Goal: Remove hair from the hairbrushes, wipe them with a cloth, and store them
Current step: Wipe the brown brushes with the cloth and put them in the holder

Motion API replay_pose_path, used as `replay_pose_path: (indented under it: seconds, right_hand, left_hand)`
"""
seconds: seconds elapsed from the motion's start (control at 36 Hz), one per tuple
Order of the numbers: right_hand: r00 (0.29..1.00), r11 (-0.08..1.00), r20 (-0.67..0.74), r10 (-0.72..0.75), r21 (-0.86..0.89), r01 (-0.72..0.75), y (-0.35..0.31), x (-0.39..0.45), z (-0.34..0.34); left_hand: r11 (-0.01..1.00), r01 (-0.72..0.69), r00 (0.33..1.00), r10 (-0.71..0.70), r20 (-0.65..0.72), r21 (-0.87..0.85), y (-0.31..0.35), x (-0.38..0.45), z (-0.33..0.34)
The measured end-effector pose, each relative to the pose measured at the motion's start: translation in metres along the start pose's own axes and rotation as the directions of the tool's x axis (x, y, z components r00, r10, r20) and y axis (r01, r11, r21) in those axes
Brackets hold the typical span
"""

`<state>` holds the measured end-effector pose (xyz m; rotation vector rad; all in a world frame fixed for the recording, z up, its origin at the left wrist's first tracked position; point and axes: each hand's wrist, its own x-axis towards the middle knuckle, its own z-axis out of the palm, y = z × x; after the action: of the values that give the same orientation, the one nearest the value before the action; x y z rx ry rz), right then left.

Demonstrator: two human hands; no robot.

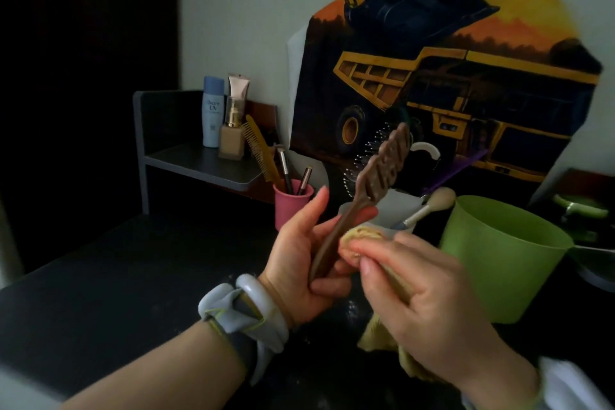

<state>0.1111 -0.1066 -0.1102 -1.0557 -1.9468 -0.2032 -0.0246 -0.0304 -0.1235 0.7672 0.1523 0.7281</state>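
My left hand (301, 263) grips the handle of a brown hairbrush (376, 173), which points up and to the right with its bristles facing left. My right hand (422, 296) pinches a yellow cloth (362, 236) and presses it against the brush handle just above my left fingers. More of the cloth hangs below my right palm. A white container (404, 206) behind the brush holds a round brush with a pale head (441, 199).
A green bucket (499, 256) stands right of my hands. A pink cup (293, 205) with makeup brushes and a yellow comb (259, 150) stands behind, beside a small dark shelf (199, 163) with bottles. The dark table (116, 276) spreads to the left.
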Motion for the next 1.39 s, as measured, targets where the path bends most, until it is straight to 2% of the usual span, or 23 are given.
replay_pose_path:
  seconds: [0.11, 0.22, 0.33, 0.53, 0.64, 0.69, 0.86, 0.94, 1.08, 1.17, 1.31, 1.39]
  right_hand:
    - [0.993, 0.994, 0.082, -0.085, -0.067, 0.09, -0.003, -0.004, 0.011]
    - [0.997, 0.987, 0.069, -0.022, -0.159, 0.033, 0.002, -0.007, 0.013]
    - [1.0, 0.972, 0.008, 0.016, -0.236, -0.014, 0.005, -0.004, 0.01]
    - [0.985, 0.953, -0.168, 0.036, -0.292, -0.085, 0.014, 0.0, 0.002]
    - [0.975, 0.94, -0.204, 0.086, -0.307, -0.147, 0.02, 0.0, -0.001]
    - [0.984, 0.954, -0.151, 0.091, -0.269, -0.129, 0.019, -0.001, 0.001]
    - [0.986, 0.989, 0.158, 0.045, -0.149, -0.022, 0.008, -0.003, 0.012]
    - [0.979, 0.991, 0.203, 0.026, -0.135, 0.002, 0.008, -0.005, 0.012]
    - [0.995, 0.986, 0.084, 0.043, -0.167, -0.029, 0.01, -0.004, 0.011]
    - [0.998, 0.981, -0.011, 0.068, -0.182, -0.069, 0.012, -0.002, 0.01]
    - [0.979, 0.961, -0.171, 0.112, -0.231, -0.15, 0.017, 0.0, 0.002]
    - [0.966, 0.948, -0.235, 0.11, -0.266, -0.173, 0.018, 0.0, 0.002]
  left_hand:
    - [0.998, 0.047, 0.998, -0.048, 0.03, 0.047, -0.002, 0.0, -0.001]
    - [0.984, 0.091, 0.996, -0.093, 0.006, 0.155, -0.006, 0.003, 0.0]
    - [0.947, 0.103, 0.992, -0.075, -0.102, 0.305, -0.009, 0.007, 0.001]
    - [0.947, 0.12, 0.989, -0.087, -0.121, 0.297, -0.011, 0.008, 0.002]
    - [0.923, 0.124, 0.987, -0.075, -0.145, 0.365, -0.012, 0.007, 0.003]
    - [0.913, 0.117, 0.981, -0.045, -0.19, 0.39, -0.013, 0.007, 0.002]
    - [0.93, 0.075, 0.951, 0.041, -0.306, 0.36, -0.01, 0.009, 0.0]
    - [0.928, 0.074, 0.953, 0.042, -0.3, 0.366, -0.01, 0.01, -0.001]
    - [0.905, 0.056, 0.931, 0.106, -0.35, 0.422, -0.013, 0.009, 0.003]
    - [0.87, 0.04, 0.935, 0.142, -0.326, 0.492, -0.016, 0.008, 0.005]
    - [0.76, 0.106, 0.948, 0.118, -0.297, 0.641, -0.021, 0.006, 0.006]
    - [0.728, 0.107, 0.944, 0.139, -0.298, 0.677, -0.022, 0.007, 0.007]
